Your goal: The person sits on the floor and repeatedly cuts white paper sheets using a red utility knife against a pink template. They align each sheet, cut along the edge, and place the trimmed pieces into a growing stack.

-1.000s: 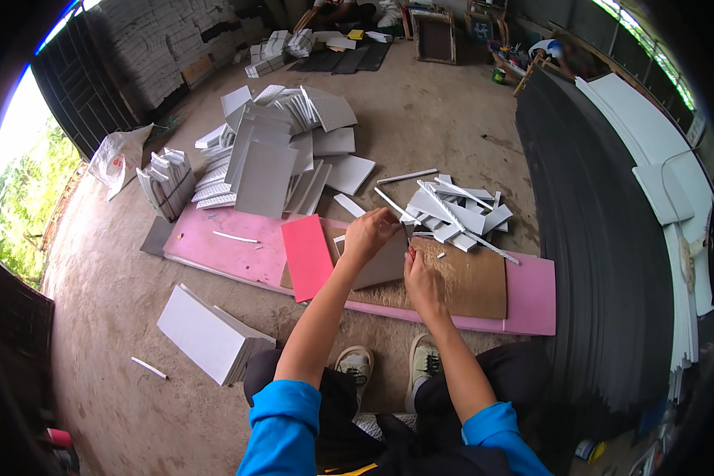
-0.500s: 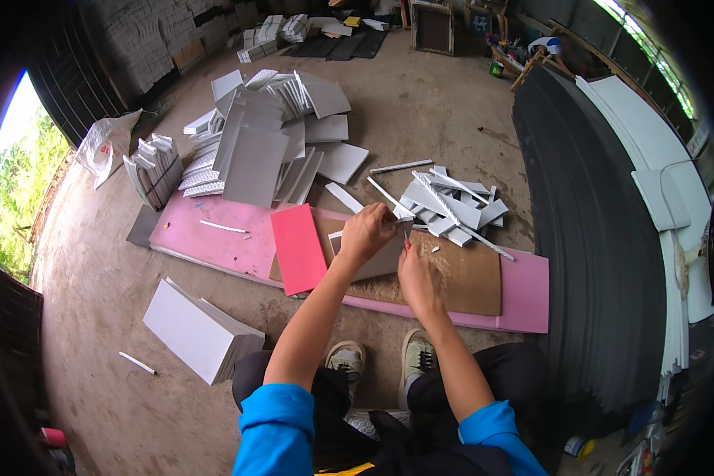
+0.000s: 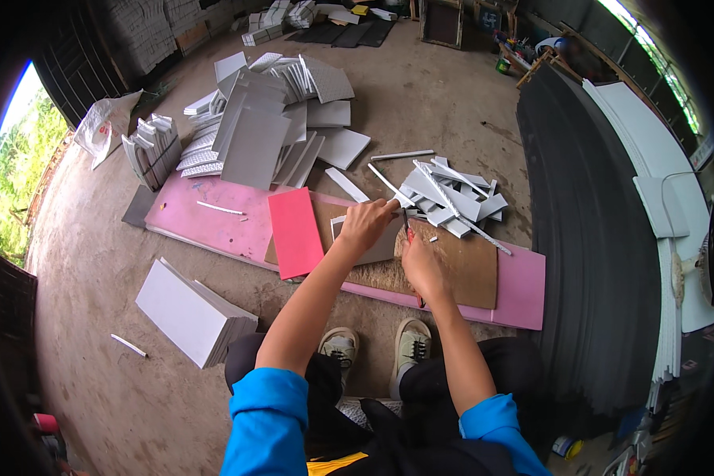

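Note:
A grey board lies on the brown board in front of me. My left hand is closed at its far edge, fingers bent and pressed together; their tips are partly hidden. Close on the right, my right hand grips a red-handled knife, whose thin dark blade points away from me beside the grey board's right edge. The lower end of the red handle shows below my palm. A pinkish-red board lies left of the grey one. A small white scrap rests right of the blade.
Under the brown board is a long pink slab. White offcut strips are heaped beyond my hands. Grey panels pile up at far left, and a white stack stands near left. Black sheets line the right side.
The view has shifted slightly, so the scene sits a little higher. My right hand has drawn slightly toward me with the knife, and more of its red handle shows.

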Demonstrator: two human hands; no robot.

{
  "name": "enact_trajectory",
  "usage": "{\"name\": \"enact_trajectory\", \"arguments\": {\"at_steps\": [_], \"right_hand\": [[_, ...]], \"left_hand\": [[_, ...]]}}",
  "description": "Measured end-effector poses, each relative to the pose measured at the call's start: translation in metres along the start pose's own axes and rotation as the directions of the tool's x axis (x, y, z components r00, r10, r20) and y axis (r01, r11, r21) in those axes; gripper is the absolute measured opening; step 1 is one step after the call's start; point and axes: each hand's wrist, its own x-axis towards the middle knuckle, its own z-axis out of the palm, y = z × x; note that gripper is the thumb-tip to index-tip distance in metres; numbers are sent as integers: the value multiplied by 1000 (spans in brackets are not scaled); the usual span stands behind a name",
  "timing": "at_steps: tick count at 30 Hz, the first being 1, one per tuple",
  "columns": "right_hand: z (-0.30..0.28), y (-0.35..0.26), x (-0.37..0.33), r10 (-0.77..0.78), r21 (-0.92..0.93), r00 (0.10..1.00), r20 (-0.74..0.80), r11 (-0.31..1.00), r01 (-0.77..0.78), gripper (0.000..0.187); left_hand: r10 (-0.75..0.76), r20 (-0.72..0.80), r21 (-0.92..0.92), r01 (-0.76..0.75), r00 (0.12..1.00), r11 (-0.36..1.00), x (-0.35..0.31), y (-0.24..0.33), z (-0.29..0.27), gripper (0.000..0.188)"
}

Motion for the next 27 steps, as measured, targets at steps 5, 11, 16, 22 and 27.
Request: {"name": "enact_trajectory", "arguments": {"at_steps": [5,11,16,22,27], "right_hand": [[10,7,3,8,1,1000,-6,1000,-8,32],[19,4,21,4,81,1000,24,997,-6,32],[16,16,33,66,100,991,117,992,-78,32],[32,23,15,-65,39,992,-104,997,70,29],[30,18,30,69,121,989,131,989,-85,30]], "left_hand": [[36,83,83,-43,996,996,3,-4,7,25],[25,82,93,-33,996,995,1,-16,15,20],[-1,60,90,-4,998,996,0,8,12,17],[-32,55,114,25,998,993,3,2,9,19],[-18,124,52,12,992,999,-1,0,2,20]]}}
